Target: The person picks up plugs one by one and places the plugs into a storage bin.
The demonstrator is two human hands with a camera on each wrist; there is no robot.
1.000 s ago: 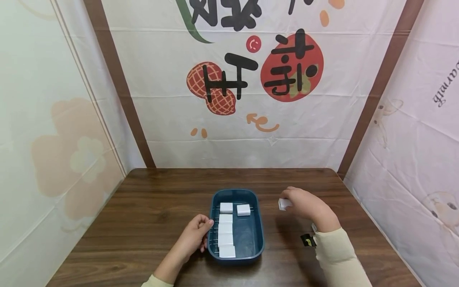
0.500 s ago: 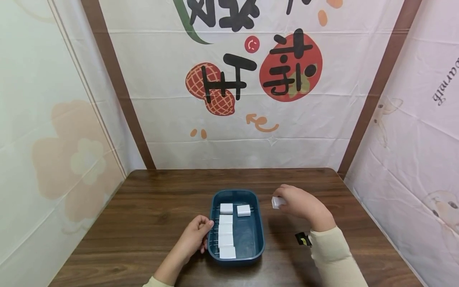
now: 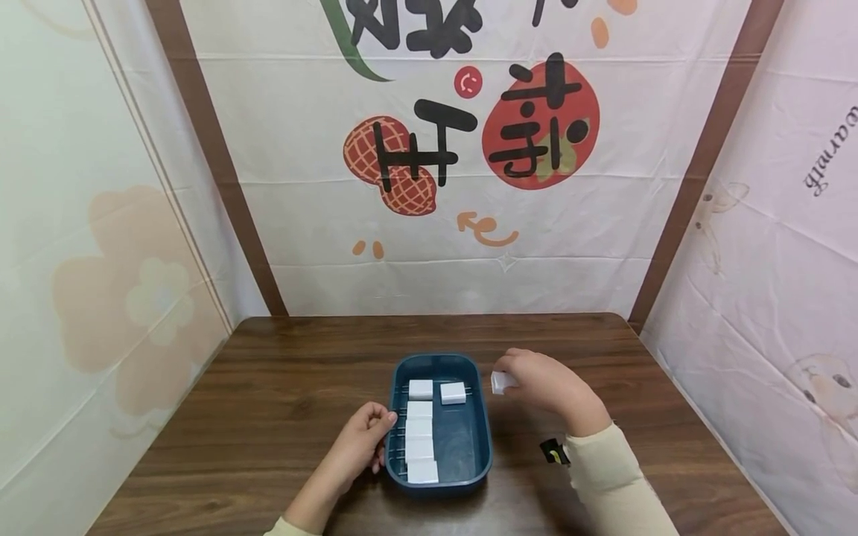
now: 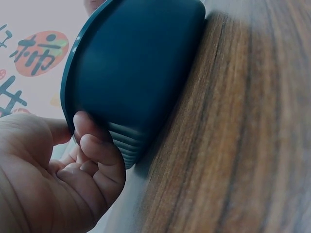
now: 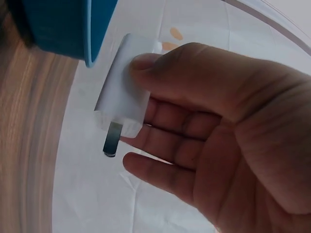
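White printed cloth backed the station. Its black lettering stood rotated in the head view; the left wrist view gave one character as 柿, on a red fruit print. Peanut print beside it, also overlaid with lettering. Right-hand cloth: the word "warmth", slanted, legible.

Brown wood-grain table carried a blue bin, set between its left and right edges. Contents: six white plug adapters. Five lined the left long wall, prongs toward that wall; the topmost sat in the far-left corner, slightly apart. One adapter lay near the far-right corner, prongs to the right.

Left hand gripped the bin's left long rim, fingers curled against the outer wall. Right hand pinched a further adapter between thumb and fingers, just outside the right long rim near the far-right corner; a metal prong showed.

Black-and-yellow item by the right cuff: markings too small to tell.
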